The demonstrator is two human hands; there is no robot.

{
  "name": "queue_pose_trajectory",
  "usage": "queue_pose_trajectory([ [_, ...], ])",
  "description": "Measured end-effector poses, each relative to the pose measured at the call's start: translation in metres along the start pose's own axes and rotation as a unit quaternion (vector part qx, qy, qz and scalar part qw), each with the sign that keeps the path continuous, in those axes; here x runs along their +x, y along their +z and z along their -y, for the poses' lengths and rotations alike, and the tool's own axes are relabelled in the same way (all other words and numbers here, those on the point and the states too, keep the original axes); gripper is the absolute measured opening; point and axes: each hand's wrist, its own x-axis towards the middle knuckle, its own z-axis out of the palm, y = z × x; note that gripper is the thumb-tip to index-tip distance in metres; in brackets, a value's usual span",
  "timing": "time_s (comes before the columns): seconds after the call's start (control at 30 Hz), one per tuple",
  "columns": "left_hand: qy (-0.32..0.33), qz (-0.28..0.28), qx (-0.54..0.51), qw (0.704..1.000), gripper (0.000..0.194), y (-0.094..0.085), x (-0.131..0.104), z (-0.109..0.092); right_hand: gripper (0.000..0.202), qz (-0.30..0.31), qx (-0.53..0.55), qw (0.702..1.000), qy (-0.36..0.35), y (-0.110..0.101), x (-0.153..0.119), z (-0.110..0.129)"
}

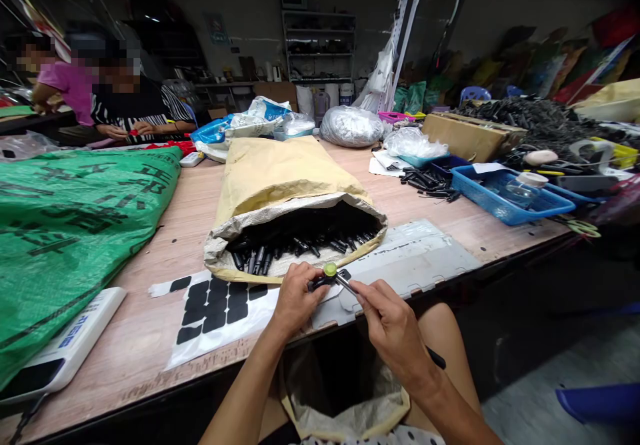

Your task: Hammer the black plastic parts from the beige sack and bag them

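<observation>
At the table's front edge my left hand is closed on a small black part, its shape mostly hidden by the fingers. A round yellow-green disc shows at that part. My right hand grips a slim metal-shafted tool, whose tip meets the part beside the disc; a black end sticks out behind the palm. Just beyond both hands lies a yellow woven sack, its mouth facing me, with many black tubular pieces inside. Left of my left hand is a white sheet bearing black rounded-square stickers.
A green sack and a white device occupy the left. To the right are a blue basket, loose black pieces and a cardboard box. Another open sack rests at my lap. Two people sit far left.
</observation>
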Motion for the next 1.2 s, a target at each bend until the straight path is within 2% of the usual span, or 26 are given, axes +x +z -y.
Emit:
queue_pose_trajectory([
  [0.07,-0.010,-0.008,-0.008,1.000,0.012,0.000,-0.001,0.000,0.038,0.012,0.004,1.000,-0.011,0.003,0.000,0.003],
  [0.17,-0.042,-0.028,-0.046,0.998,0.035,0.002,-0.003,0.000,0.039,0.024,-0.009,1.000,-0.009,0.007,0.000,0.005],
  [0.23,-0.056,-0.032,-0.065,0.996,0.042,0.003,-0.004,0.001,0.037,0.020,-0.016,1.000,0.001,0.005,0.001,0.004],
  [0.37,-0.032,-0.027,-0.041,0.998,0.035,0.002,-0.003,0.002,0.035,-0.025,-0.063,0.998,0.017,-0.009,0.007,-0.010],
  [0.5,-0.010,-0.010,-0.001,1.000,0.018,-0.001,0.000,0.000,0.033,-0.085,-0.196,0.976,0.031,-0.021,0.017,-0.038],
  [0.67,-0.004,0.002,-0.004,1.000,0.014,0.002,-0.004,-0.008,0.029,-0.103,-0.304,0.946,0.032,-0.020,0.020,-0.066],
  [0.73,0.003,-0.018,-0.051,0.999,0.014,-0.008,-0.004,-0.011,0.028,-0.104,-0.306,0.946,0.033,-0.018,0.020,-0.071],
  [0.77,0.006,-0.051,-0.075,0.996,0.015,-0.020,-0.003,-0.013,0.028,-0.103,-0.303,0.947,0.032,-0.018,0.019,-0.073],
  [0.83,0.003,-0.174,-0.106,0.979,0.017,-0.056,0.005,-0.013,0.028,-0.101,-0.297,0.949,0.028,-0.018,0.019,-0.075],
  [0.87,-0.002,-0.255,-0.105,0.961,0.017,-0.078,0.011,-0.012,0.028,-0.099,-0.296,0.950,0.027,-0.018,0.019,-0.075],
  [0.93,-0.008,-0.413,-0.120,0.903,0.024,-0.122,0.024,-0.012,0.028,-0.097,-0.294,0.950,0.028,-0.018,0.020,-0.077],
  [0.97,0.008,-0.465,-0.130,0.876,0.027,-0.138,0.029,-0.013,0.027,-0.096,-0.293,0.951,0.029,-0.019,0.020,-0.077],
  [1.0,0.024,-0.488,-0.144,0.860,0.030,-0.150,0.033,-0.017,0.027,-0.095,-0.292,0.951,0.031,-0.019,0.020,-0.077],
  [1.03,0.032,-0.485,-0.166,0.858,0.031,-0.154,0.033,-0.023,0.027,-0.094,-0.292,0.951,0.034,-0.019,0.021,-0.077],
  [1.07,0.035,-0.455,-0.190,0.869,0.031,-0.152,0.029,-0.031,0.026,-0.094,-0.292,0.951,0.036,-0.019,0.021,-0.077],
  [1.1,0.032,-0.395,-0.211,0.894,0.029,-0.144,0.022,-0.041,0.026,-0.094,-0.292,0.951,0.039,-0.019,0.021,-0.077],
  [1.13,0.022,-0.307,-0.224,0.925,0.026,-0.131,0.012,-0.051,0.026,-0.093,-0.292,0.951,0.040,-0.020,0.021,-0.077],
  [1.17,0.016,-0.188,-0.221,0.957,0.022,-0.115,-0.001,-0.061,0.027,-0.091,-0.291,0.951,0.039,-0.020,0.021,-0.076],
  [1.2,0.008,-0.040,-0.198,0.979,0.019,-0.098,-0.015,-0.069,0.027,-0.089,-0.289,0.952,0.037,-0.020,0.021,-0.076],
])
